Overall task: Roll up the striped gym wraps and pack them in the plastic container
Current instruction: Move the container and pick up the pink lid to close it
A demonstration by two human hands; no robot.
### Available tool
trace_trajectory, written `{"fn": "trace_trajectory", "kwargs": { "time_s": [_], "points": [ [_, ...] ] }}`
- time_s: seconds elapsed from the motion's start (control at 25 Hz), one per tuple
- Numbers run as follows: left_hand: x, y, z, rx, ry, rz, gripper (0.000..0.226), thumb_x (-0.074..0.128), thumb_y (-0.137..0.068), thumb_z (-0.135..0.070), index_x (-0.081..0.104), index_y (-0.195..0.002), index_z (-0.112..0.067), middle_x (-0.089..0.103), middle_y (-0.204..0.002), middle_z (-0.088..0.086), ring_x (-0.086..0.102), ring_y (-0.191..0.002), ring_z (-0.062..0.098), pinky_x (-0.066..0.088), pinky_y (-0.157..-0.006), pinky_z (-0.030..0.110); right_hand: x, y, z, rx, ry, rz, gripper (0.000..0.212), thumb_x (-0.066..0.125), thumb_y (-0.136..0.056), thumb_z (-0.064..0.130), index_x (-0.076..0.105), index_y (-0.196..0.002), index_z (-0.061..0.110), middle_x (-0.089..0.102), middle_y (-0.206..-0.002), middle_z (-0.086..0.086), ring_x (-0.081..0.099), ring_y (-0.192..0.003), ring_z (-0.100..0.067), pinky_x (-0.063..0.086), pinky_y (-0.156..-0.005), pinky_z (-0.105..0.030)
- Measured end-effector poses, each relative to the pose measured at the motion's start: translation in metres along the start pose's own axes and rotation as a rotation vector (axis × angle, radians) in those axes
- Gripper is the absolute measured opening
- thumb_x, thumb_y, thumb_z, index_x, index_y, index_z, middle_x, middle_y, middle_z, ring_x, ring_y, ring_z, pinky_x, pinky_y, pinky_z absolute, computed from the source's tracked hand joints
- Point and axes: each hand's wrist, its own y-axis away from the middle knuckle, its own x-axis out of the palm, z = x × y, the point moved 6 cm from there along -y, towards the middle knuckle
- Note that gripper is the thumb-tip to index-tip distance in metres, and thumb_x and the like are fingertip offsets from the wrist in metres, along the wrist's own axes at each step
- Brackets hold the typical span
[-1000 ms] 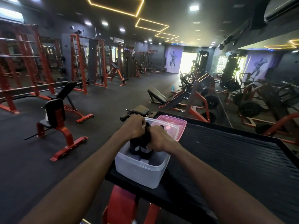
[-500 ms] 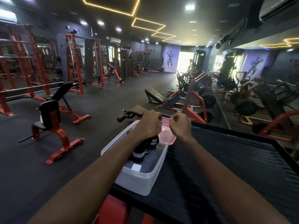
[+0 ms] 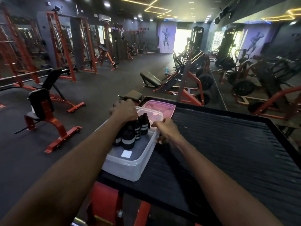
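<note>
Container (image 3: 130, 167) sits on ribbed black platform (image 3: 219, 152), gym floor (image 3: 97, 88) beyond.

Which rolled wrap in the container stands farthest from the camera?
The striped roll beside the right hand; the other rolls stand nearer, under the left hand.

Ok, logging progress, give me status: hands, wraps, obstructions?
Left hand on rolled wraps in container. Right hand grips its rim. Pink lid off. No obstructions.

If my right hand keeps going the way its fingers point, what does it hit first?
Your right hand already grips the container at its right rim, fingers pointing left across it. Going on, it would probably meet the rolled wraps standing inside, though depth is hard to judge.
</note>
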Motion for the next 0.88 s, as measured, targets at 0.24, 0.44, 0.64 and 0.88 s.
{"fn": "trace_trajectory", "kwargs": {
  "time_s": [0.24,0.44,0.64,0.88],
  "points": [
    [-0.004,0.010,0.005,0.071,-0.025,-0.020,0.038,0.056,-0.089,-0.025,0.060,-0.120,-0.002,0.061,-0.128,0.023,0.060,-0.115,0.042,0.049,-0.094,0.043,-0.009,0.014,0.023,-0.164,0.094,-0.113,0.013,0.053,-0.081,0.000,0.056,-0.069,0.003,0.058,-0.057,-0.010,0.052,-0.032,-0.013,0.042,-0.033,-0.021],
    [-0.005,0.015,-0.015,0.122,-0.004,0.011,0.035,0.055,-0.090,-0.020,0.060,-0.118,0.000,0.062,-0.126,0.024,0.060,-0.113,0.040,0.049,-0.090,0.039,-0.036,0.011,0.023,-0.175,0.169,-0.169,0.013,0.053,-0.079,-0.002,0.057,-0.068,0.004,0.055,-0.057,-0.007,0.052,-0.039,-0.017,0.034,-0.029,-0.017],
    [-0.001,0.019,-0.064,0.196,0.032,0.053,0.035,0.058,-0.090,-0.025,0.064,-0.110,0.002,0.063,-0.122,0.024,0.061,-0.109,0.039,0.049,-0.087,0.036,-0.088,-0.004,0.011,-0.153,0.225,-0.219,0.009,0.058,-0.081,0.002,0.059,-0.072,0.005,0.055,-0.064,-0.007,0.051,-0.050,-0.015,0.032,-0.030,-0.016],
    [0.007,0.028,-0.133,0.284,0.052,0.086,0.024,0.052,-0.090,-0.015,0.066,-0.101,0.001,0.068,-0.111,0.021,0.064,-0.099,0.035,0.046,-0.076,0.031,-0.153,-0.014,-0.018,-0.073,0.310,-0.338,0.003,0.059,-0.078,0.007,0.060,-0.079,0.005,0.057,-0.071,-0.008,0.054,-0.063,-0.021,0.037,-0.049,-0.028]
  ]
}}
